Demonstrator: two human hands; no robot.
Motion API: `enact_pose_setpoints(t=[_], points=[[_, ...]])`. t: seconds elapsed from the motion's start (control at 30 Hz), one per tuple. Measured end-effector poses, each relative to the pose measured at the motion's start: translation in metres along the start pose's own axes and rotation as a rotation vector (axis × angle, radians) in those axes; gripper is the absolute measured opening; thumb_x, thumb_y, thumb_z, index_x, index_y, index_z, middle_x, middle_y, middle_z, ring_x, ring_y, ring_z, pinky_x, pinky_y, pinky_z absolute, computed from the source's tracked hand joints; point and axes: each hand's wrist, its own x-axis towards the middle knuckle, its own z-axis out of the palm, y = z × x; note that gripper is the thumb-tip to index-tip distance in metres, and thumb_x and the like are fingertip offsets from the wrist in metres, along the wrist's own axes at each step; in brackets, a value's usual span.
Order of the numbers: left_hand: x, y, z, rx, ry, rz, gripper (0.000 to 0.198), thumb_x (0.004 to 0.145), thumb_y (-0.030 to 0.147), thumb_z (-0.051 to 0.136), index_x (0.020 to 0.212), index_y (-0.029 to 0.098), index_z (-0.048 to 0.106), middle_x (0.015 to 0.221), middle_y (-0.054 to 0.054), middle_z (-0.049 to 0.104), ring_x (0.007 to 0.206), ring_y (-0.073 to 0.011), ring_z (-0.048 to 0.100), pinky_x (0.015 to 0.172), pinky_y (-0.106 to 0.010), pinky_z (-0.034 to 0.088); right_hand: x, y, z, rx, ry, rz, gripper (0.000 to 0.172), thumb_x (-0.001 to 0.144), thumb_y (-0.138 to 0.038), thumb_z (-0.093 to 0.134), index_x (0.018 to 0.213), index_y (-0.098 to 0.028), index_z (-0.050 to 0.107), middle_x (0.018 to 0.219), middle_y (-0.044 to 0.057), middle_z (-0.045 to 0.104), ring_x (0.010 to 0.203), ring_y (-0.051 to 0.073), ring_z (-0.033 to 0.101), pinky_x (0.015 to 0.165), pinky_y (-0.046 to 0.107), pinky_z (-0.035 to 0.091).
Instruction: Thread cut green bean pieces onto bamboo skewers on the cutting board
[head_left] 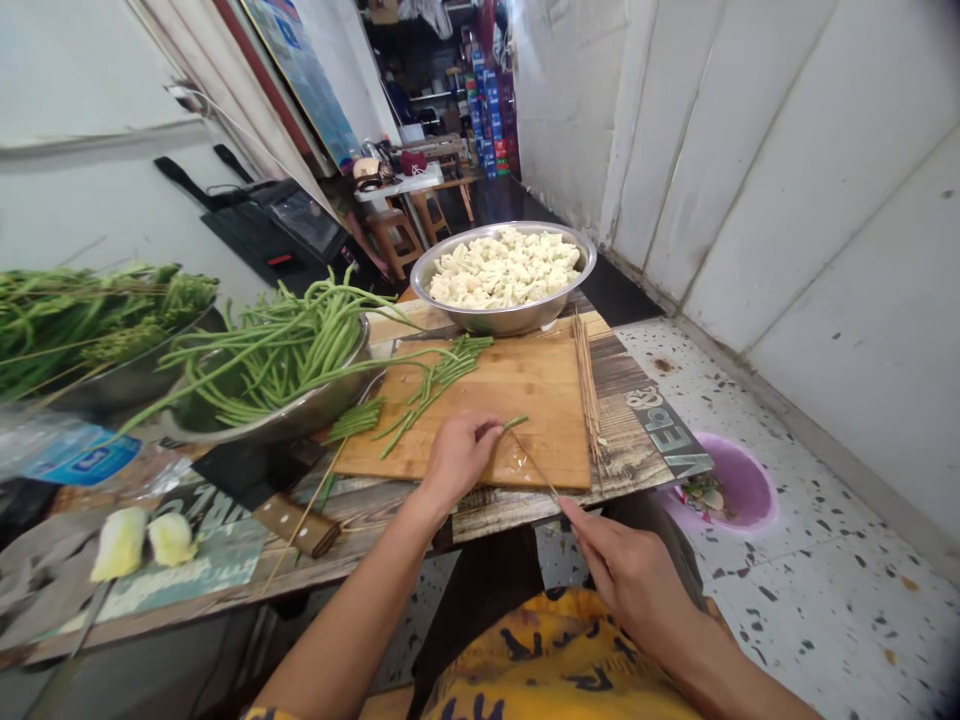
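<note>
My left hand (459, 455) is closed on a short piece of green long bean (514, 423) over the near edge of the wooden cutting board (525, 385). My right hand (626, 565) pinches a thin bamboo skewer (538, 472) whose tip points up toward the bean piece. More cut bean pieces (431, 390) lie on the board, and a bundle of bare skewers (586, 385) lies along its right edge. A metal bowl (300, 410) heaped with long beans (285, 345) stands left of the board.
A steel bowl of cauliflower florets (504, 268) sits behind the board. A cleaver (259, 485) lies near the table's front edge, with two pale vegetable pieces (142, 540) to its left. A tray of greens (82, 315) is far left. A purple basin (731, 488) stands on the floor at right.
</note>
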Motion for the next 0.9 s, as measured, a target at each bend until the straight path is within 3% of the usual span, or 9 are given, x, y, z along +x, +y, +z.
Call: enact_pose_setpoints(t=[0.33, 0.73, 0.9], points=[[0.0002, -0.001, 0.0005, -0.011, -0.007, 0.004, 0.013, 0.081, 0.018, 0.058, 0.081, 0.018, 0.071, 0.079, -0.003, 0.068, 0.075, -0.0155, 0.059, 0.069, -0.025, 0.042, 0.0011, -0.0013, -0.0007, -0.017, -0.03, 0.006, 0.04, 0.093, -0.014, 0.037, 0.127, -0.01, 0.057, 0.085, 0.011, 0.073, 0.072, 0.016, 0.068, 0.075, 0.027, 0.056], [0.0, -0.0027, 0.0011, 0.001, -0.025, -0.002, 0.013, 0.081, 0.018, 0.058, 0.078, 0.018, 0.071, 0.077, -0.003, 0.068, 0.074, -0.0153, 0.058, 0.07, -0.025, 0.042, -0.0005, -0.0006, -0.0004, 0.01, -0.014, -0.005, 0.038, 0.091, -0.011, 0.038, 0.124, -0.007, 0.057, 0.086, 0.012, 0.072, 0.07, 0.017, 0.069, 0.063, 0.026, 0.056], [0.0008, -0.0016, 0.0003, 0.008, -0.028, -0.023, 0.013, 0.081, 0.018, 0.059, 0.079, 0.018, 0.072, 0.077, -0.002, 0.068, 0.074, -0.0153, 0.059, 0.071, -0.025, 0.042, -0.0003, -0.0012, 0.0001, 0.022, 0.0, 0.003, 0.039, 0.092, -0.013, 0.039, 0.126, -0.009, 0.057, 0.087, 0.011, 0.072, 0.072, 0.016, 0.069, 0.066, 0.024, 0.056]])
